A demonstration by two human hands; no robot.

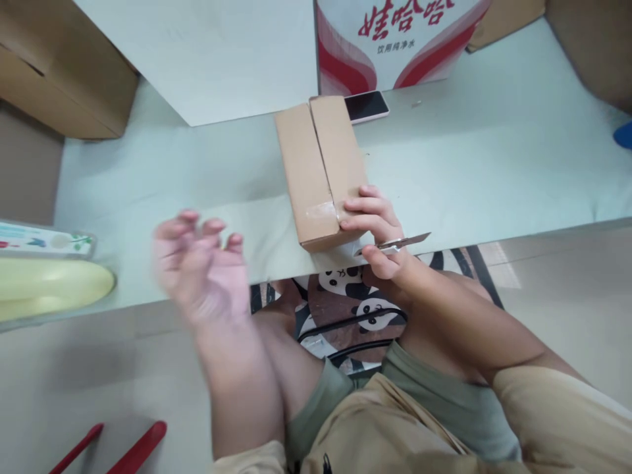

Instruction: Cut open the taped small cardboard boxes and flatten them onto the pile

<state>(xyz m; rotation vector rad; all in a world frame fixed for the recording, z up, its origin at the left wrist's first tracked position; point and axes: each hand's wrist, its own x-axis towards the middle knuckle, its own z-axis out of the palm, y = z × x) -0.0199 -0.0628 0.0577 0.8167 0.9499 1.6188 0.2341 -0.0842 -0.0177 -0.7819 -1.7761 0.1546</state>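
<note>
A small brown cardboard box [296, 164] lies near the table's front edge, its top flaps meeting at a narrow seam. Clear tape [320, 212] covers the near end of that seam. My right hand [378, 224] rests its fingers on the box's near right corner. Between its thumb and palm it grips a small knife [413, 239], whose dark pointed blade sticks out to the right. My left hand [205, 273] is raised left of the box, apart from it, slightly blurred. Its fingers are loosely bent and apart, with nothing in them.
Behind the box are a phone [366, 106], a large white panel [207, 59] and a red-and-white carton [395, 46]. Brown cartons [74, 72] stand at the back left. A yellow object [54, 283] lies on the left of the pale table [494, 158]. Red bars [138, 447] show below.
</note>
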